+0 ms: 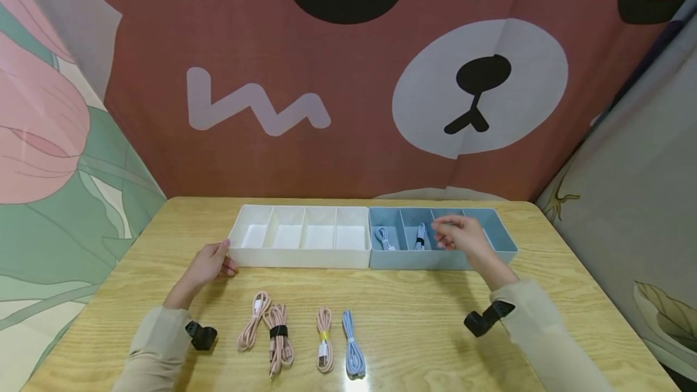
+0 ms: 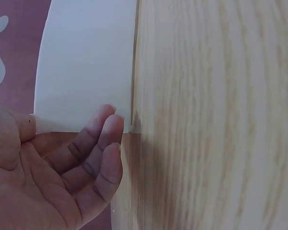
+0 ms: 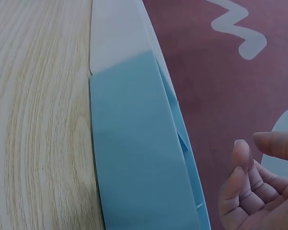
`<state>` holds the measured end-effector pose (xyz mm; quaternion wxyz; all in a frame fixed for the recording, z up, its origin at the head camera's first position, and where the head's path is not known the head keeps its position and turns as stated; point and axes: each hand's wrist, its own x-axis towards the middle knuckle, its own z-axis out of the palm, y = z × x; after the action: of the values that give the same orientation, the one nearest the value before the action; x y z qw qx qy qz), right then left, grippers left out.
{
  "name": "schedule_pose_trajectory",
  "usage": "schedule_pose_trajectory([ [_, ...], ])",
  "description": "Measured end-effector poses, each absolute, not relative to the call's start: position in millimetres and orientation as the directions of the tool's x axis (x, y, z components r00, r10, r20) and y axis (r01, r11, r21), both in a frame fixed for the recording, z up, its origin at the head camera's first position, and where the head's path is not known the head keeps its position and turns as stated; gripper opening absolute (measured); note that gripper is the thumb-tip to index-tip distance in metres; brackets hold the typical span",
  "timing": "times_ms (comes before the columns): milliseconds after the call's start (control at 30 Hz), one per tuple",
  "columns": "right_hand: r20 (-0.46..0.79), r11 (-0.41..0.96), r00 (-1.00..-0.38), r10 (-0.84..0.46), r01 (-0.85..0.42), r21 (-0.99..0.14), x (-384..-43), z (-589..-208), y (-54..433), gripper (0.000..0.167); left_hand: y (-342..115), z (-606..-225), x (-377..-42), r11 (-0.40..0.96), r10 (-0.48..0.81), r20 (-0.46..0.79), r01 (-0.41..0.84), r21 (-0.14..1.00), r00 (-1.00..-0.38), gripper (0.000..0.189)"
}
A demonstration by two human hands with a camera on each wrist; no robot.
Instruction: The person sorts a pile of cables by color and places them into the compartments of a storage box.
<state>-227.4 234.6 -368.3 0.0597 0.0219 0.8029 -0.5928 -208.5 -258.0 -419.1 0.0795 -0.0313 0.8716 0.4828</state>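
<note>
Seeing, far on the table, a left organizer abutting a right organizer, two cables inside the latter, four cables nearer.

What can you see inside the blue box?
Two blue cables, one in each of the two leftmost compartments. The right hand partly covers the others; anything behind it is hidden.
</note>
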Motion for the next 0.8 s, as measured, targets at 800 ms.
schedule_pose_trajectory([
  [800,-0.125,0.253,-0.984,-0.129,0.089,-0.963,-190,-362,220,0.035,-260,-421,-210,0.54,0.03,-0.172,-0.129,0.832,-0.985,0.057],
])
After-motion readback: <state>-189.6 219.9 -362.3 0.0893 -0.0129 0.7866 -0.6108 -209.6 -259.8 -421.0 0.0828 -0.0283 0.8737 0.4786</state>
